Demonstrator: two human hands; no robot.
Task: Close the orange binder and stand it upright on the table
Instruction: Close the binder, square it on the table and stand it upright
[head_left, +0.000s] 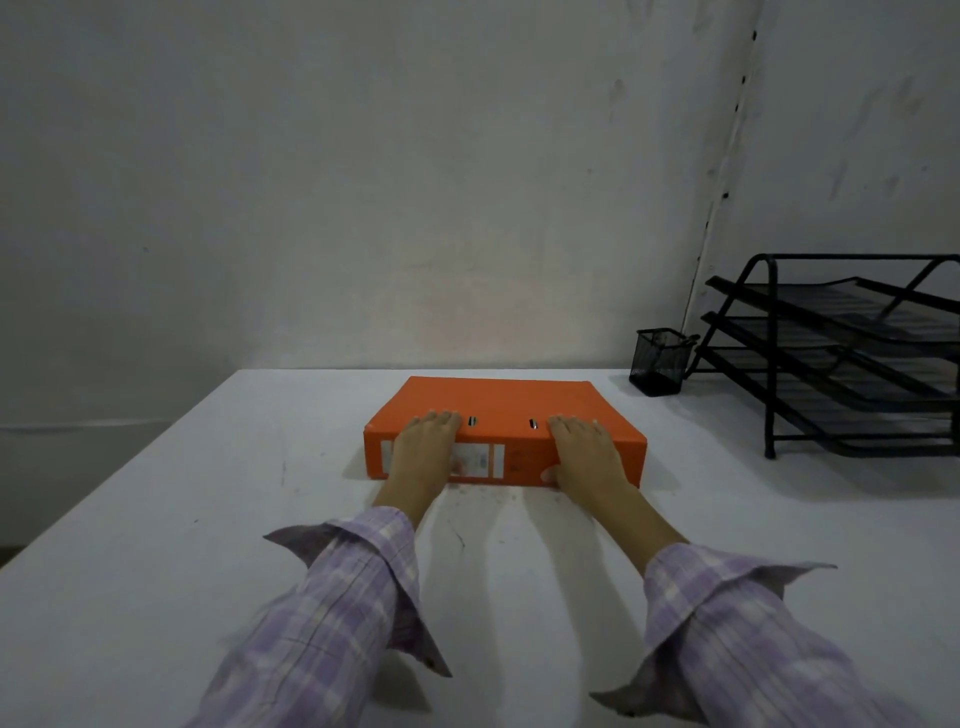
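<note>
The orange binder (501, 402) lies flat and closed on the white table (156, 519), its labelled spine facing me. My left hand (423, 449) is draped over the spine's left part, fingers resting on the top cover near a metal slot. My right hand (584, 452) covers the spine's right part, fingers on the top cover and the thumb low at the spine's bottom edge. Both hands grip the binder at its near edge. Checked lilac sleeves cover my forearms.
A black mesh pen cup (658, 362) stands at the back right. A black three-tier wire letter tray (852, 358) fills the right side of the table. A grey wall rises right behind the table's far edge. The table's left edge runs diagonally at the left.
</note>
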